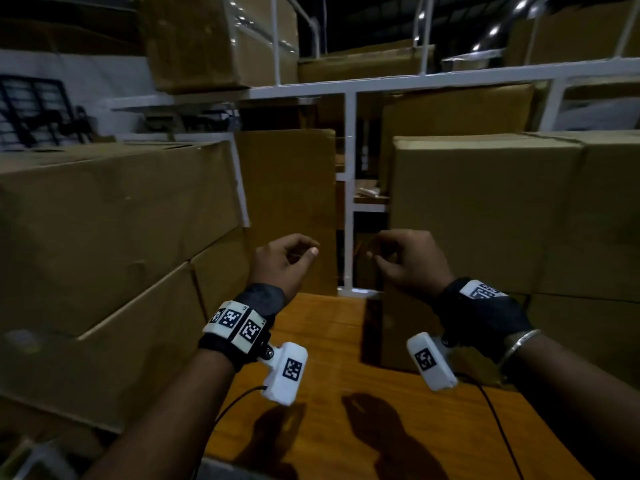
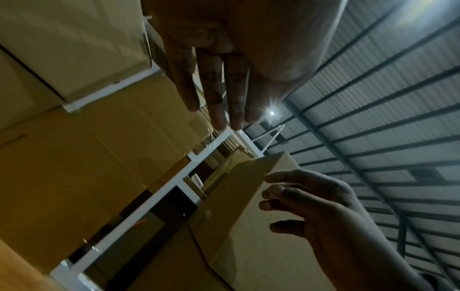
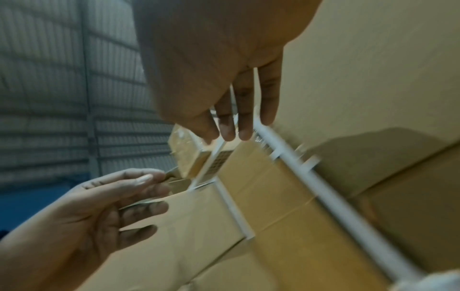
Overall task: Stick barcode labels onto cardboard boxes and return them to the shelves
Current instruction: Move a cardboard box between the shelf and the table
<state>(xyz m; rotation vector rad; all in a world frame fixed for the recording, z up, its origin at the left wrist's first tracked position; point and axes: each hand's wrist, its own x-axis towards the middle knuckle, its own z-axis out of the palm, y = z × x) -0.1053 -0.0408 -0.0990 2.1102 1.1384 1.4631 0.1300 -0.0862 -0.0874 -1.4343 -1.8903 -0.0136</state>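
Two hands hover empty before the white shelf post: left hand and right hand, fingers loosely curled. No label is visible. The cardboard box stands right of the post; better to grip its sides squarely.

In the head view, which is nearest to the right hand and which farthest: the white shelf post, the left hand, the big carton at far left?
1. White shelf post, just left of the right hand.
2. Left hand, beyond the post.
3. Big carton, far left.
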